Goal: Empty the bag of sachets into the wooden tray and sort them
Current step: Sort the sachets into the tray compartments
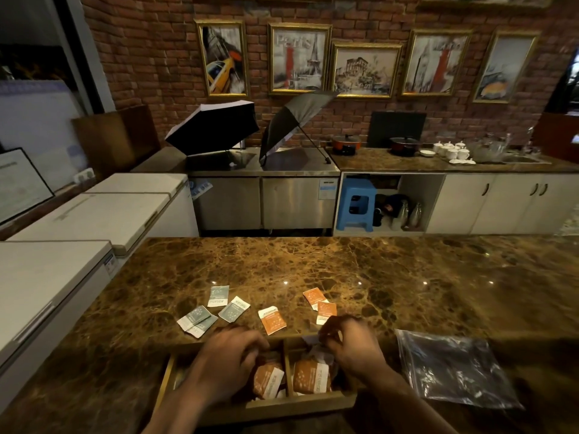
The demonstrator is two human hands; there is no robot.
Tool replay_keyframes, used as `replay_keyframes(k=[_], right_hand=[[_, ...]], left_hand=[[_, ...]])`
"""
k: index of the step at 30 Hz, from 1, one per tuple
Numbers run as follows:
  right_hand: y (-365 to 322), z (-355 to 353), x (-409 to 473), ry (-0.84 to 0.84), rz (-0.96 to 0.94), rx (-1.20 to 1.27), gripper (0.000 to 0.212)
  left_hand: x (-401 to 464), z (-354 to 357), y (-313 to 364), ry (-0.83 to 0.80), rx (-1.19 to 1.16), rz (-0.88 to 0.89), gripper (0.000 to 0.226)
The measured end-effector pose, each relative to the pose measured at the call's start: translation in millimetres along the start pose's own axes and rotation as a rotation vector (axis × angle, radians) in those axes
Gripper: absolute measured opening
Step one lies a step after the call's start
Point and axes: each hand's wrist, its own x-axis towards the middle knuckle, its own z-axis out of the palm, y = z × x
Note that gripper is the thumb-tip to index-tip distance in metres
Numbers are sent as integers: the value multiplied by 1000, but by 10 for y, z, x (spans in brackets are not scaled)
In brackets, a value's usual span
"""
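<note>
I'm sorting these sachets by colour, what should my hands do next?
Probably reach the left hand to the grey sachets on the counter and bring them into the wooden tray; only orange sachets show there.

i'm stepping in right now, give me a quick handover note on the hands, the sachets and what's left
Left hand: inside the wooden divided tray, over its middle compartment, fingers curled on orange sachets; grip unclear.
Right hand: at the tray's right compartment, pinching something pale; cannot tell what.
Clear plastic zip bag: lying flat on the brown marble counter right of the tray, looks emptied.
Outside the tray, on the counter: teal-grey sachets in a loose group on the left, orange sachets on the right.
Done: bag emptied, colours partly separated.
Left: finish the sorting; some sachets lie outside the tray.
</note>
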Motion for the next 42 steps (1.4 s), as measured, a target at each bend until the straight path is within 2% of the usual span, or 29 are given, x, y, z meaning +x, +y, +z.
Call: replay_keyframes(k=[4, 5, 8, 10, 13, 16, 19, 23, 30, 38, 42], right_hand=[[-46, -138, -88, 121, -95, 116, 15], [-48, -170, -118, 102, -130, 118, 14], [-68, -209, -229, -210, -198, -29, 10], [-61, -217, -288, -317, -219, -118, 12], [-33, -267, -291, -286, -241, -24, 17], [17, -371, -193, -107, -163, 64, 22], [165, -457, -5, 13, -99, 21, 23], [291, -520, 198, 19, -8, 7, 28], [355, -306, 603, 35, -1, -78, 23], [320, 12, 866, -110, -13, -176, 49], [359, 54, 857, -85, -22, -220, 36]], left_hand=[[38, 34, 51, 9, -22, -54, 20], [45, 42, 61, 16, -23, -77, 19], [78, 87, 106, 26, -25, -119, 18], [100, 115, 155, 19, -32, -121, 19], [140, 142, 215, 3, -52, -111, 18], [200, 146, 251, -11, -80, -135, 18], [324, 124, 261, 2, -135, -184, 20], [579, 118, 186, -7, -195, -295, 26], [993, 317, 22, -84, -10, -323, 38], [1140, 534, -67, -198, 238, -281, 63], [1175, 567, -73, -188, 223, -315, 62]])
